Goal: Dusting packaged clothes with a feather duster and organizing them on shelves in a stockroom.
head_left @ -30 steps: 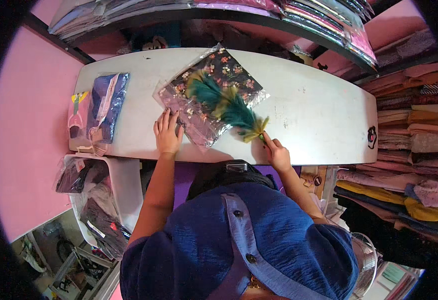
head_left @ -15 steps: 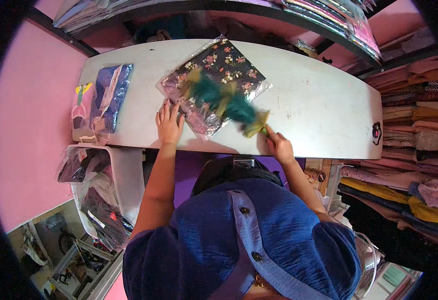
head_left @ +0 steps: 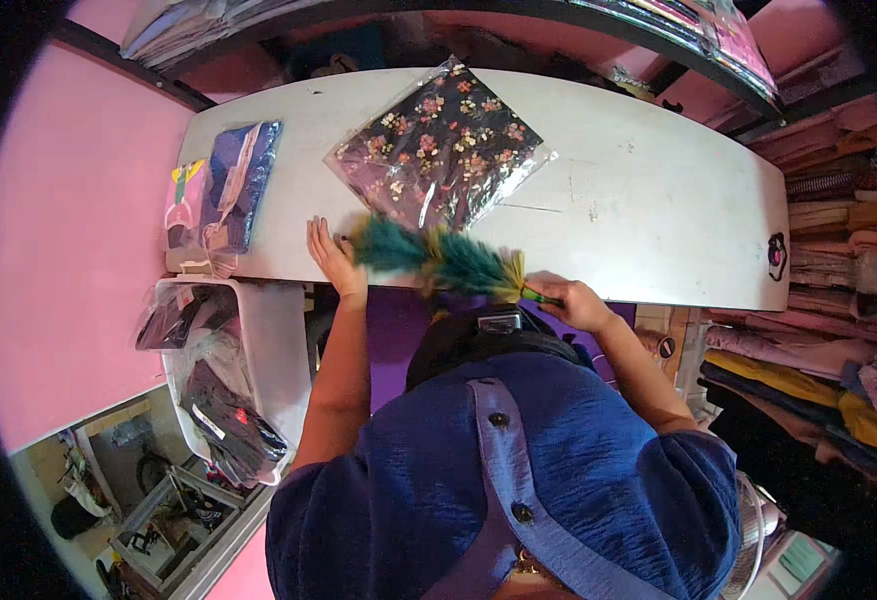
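My right hand [head_left: 577,304] is wrapped round the green handle of a feather duster [head_left: 464,263] at the near edge of the white table. Its fluffy teal and yellow head points left, blurred by motion, and its tip reaches my left hand [head_left: 334,255]. That hand rests on the tabletop with its fingers stretched out. Just beyond the duster lies a dark floral folded cloth in a clear plastic bag [head_left: 441,145], set cornerwise like a diamond. Whether the duster touches the bag's near corner I cannot tell.
On the table's left lie a blue packaged garment [head_left: 242,185] and a pink-and-yellow packet [head_left: 185,205]. A white bin [head_left: 277,340] with bagged items stands below them. Folded fabrics [head_left: 824,270] are stacked at right. A dark-edged shelf [head_left: 409,12] overhangs the far side.
The feather duster has swept off the bagged cloth toward me, to the table's near edge. My right hand has drawn nearer with it. My left hand has come off the bag's side.
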A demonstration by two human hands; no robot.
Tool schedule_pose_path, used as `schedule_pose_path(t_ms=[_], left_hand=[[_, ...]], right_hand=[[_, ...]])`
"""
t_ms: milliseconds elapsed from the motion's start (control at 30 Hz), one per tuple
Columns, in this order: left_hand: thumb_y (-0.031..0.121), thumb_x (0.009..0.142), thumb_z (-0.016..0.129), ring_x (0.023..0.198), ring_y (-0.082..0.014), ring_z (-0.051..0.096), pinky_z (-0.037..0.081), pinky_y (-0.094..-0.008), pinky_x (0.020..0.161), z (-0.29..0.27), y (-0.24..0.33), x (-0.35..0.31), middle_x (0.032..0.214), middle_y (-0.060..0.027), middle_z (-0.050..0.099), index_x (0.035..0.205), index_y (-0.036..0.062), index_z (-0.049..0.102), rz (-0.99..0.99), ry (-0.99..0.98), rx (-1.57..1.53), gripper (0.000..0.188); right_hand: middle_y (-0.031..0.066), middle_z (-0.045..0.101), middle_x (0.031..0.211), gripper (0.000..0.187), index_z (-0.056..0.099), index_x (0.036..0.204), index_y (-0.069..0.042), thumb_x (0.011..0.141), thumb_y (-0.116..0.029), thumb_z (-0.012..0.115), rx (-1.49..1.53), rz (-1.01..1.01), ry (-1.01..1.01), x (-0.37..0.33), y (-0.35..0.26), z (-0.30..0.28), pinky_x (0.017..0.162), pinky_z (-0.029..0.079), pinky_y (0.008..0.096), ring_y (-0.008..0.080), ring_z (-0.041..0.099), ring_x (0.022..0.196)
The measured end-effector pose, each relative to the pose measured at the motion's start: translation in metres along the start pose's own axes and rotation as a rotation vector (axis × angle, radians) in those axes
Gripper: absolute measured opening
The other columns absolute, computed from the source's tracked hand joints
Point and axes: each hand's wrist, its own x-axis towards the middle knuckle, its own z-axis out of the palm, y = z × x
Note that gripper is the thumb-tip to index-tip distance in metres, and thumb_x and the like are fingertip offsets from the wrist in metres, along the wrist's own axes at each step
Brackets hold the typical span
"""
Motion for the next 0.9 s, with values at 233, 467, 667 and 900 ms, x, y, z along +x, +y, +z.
schedule_pose_path(t_ms=[233, 467, 667, 900], left_hand=[[0.008, 0.082, 0.049, 0.132, -0.0374, 0.027, 0.022, -0.0468, 0.11, 0.004, 0.004, -0.001, 0.138, -0.0198, 0.036, 0.13, -0.0008, 0.04, 0.056, -0.032, 0.009, 0.049], [0.025, 0.083, 0.06, 0.138, -0.033, 0.017, 0.015, -0.0503, 0.11, 0.012, 0.031, 0.005, 0.148, -0.0156, 0.025, 0.134, 0.0061, 0.04, 0.233, -0.502, 0.303, 0.058], [0.033, 0.084, 0.059, 0.136, -0.0314, 0.022, 0.018, -0.0494, 0.109, 0.011, 0.026, 0.006, 0.148, -0.0127, 0.026, 0.139, 0.0182, 0.038, 0.269, -0.513, 0.297, 0.06], [0.028, 0.084, 0.059, 0.136, -0.0299, 0.023, 0.018, -0.0485, 0.11, 0.009, 0.033, 0.007, 0.148, -0.0129, 0.024, 0.136, 0.0155, 0.04, 0.254, -0.522, 0.26, 0.057]], right_hand=[[0.0197, 0.058, 0.118, 0.051, 0.052, 0.129, -0.015, 0.081, -0.006, 0.064, 0.226, 0.101, 0.133, -0.021, 0.001, -0.015, 0.089, 0.048, 0.0335, 0.0351, 0.059, 0.105], [0.0179, 0.063, 0.085, 0.052, 0.05, 0.13, -0.016, 0.081, -0.01, 0.063, -0.207, 0.252, 0.267, 0.006, 0.009, -0.003, 0.068, 0.05, 0.0423, 0.0349, 0.062, 0.073], [0.015, 0.06, 0.077, 0.05, 0.05, 0.131, -0.021, 0.082, -0.015, 0.061, -0.164, 0.18, 0.461, 0.02, -0.008, 0.005, 0.061, 0.049, 0.0435, 0.0335, 0.06, 0.066], [0.013, 0.06, 0.078, 0.05, 0.05, 0.131, -0.023, 0.082, -0.017, 0.061, -0.246, 0.216, 0.427, 0.042, -0.008, 0.006, 0.061, 0.05, 0.0441, 0.0336, 0.06, 0.066]])
